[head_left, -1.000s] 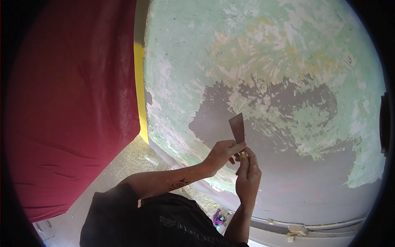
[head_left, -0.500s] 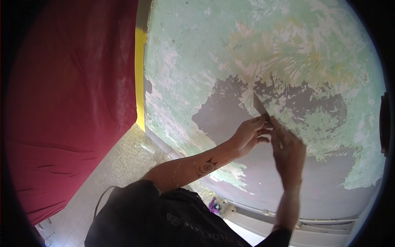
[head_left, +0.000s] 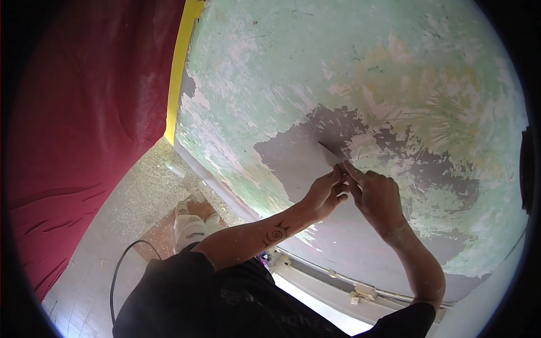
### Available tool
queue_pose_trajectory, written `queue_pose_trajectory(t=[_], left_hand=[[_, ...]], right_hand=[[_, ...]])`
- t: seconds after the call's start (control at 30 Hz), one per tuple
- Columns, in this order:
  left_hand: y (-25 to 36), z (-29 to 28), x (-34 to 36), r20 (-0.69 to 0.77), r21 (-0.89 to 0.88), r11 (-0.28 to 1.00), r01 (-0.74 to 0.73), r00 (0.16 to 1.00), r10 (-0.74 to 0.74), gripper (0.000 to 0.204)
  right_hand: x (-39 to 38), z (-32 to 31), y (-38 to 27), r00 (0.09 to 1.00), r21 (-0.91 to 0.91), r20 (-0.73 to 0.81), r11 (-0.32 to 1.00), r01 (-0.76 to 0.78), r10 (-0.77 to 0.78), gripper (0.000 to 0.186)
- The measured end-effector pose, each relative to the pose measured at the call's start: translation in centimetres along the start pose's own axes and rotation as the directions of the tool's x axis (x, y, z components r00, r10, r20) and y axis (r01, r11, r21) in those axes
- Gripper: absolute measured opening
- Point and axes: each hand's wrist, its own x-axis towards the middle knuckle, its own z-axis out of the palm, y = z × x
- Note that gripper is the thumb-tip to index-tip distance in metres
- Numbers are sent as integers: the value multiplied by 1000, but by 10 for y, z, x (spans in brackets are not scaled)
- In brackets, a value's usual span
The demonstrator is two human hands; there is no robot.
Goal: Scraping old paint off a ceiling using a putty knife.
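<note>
My right hand (head_left: 376, 200) is closed around the handle of a flat-bladed scraper (head_left: 332, 153), its index finger stretched toward the blade. Beside it, my left hand (head_left: 324, 194) pinches the scraper near the base of the blade, with the other fingers curled. The blade points up and to the left, its tip at a bare grey patch of the wall (head_left: 298, 151). Around that patch, pale green paint remains in ragged, flaking areas, with some yellowish and whitish marks. Most of the handle is hidden inside my right hand.
A dark red sheet (head_left: 96, 112) hangs at the left beside a yellow strip (head_left: 179, 67) along the wall's edge. Below lies a speckled, debris-strewn floor (head_left: 149, 180). Pipes (head_left: 315, 269) run along the lower wall, with a pale box-like fitting (head_left: 363, 292) on them.
Both hands and the scraper have shifted left and slightly down, from the flaking paint edge onto the grey patch. The view has turned, so more floor and my feet now show.
</note>
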Motion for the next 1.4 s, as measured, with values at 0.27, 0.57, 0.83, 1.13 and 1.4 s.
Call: queue_pose_trajectory(t=[0.27,0.57,0.83,1.13,1.4], left_hand=[[2,40,-19,75,138,979,149,984,-160,28],[-8,34,-2,64,227,966,122,988,-140,29],[-4,-17,-5,-262,134,988,79,964,-42,24],[-2,-66,-89,-409,280,956,89,912,34,29],[-52,-57,-96,-456,544,796,265,890,15,29]], right_hand=[[-27,-66,-38,983,-176,140,980,-97,122,45],[-36,-44,-34,983,-195,-80,965,-175,163,35],[-31,73,12,979,28,-202,999,33,-27,31],[-68,126,-77,984,521,-128,852,-43,128,52],[-150,186,-60,873,941,-42,313,-129,485,53]])
